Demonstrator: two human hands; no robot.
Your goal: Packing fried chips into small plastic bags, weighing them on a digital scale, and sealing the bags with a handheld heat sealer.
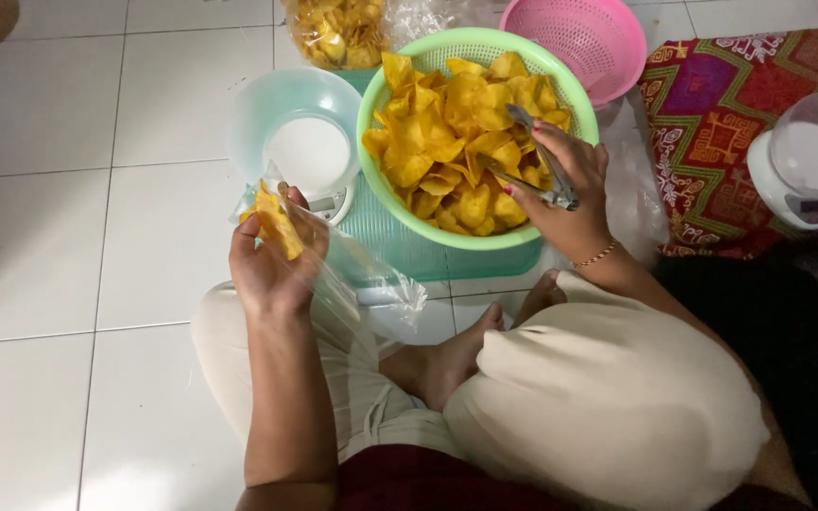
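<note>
Underfoot, white floor tiles [68, 246]; patterned mat [721, 123] beside.

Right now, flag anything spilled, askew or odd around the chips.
Nothing stands out. The chips sit inside the green basket, none on the floor tiles. The left hand holds a clear bag with chips; the right hand holds metal tongs.

left hand [272, 265] with chip bag [333, 260], right hand [565, 194] with tongs [542, 166]

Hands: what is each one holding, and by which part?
Left hand grips a clear plastic bag near its open top; right hand holds metal tongs around their middle.
</note>
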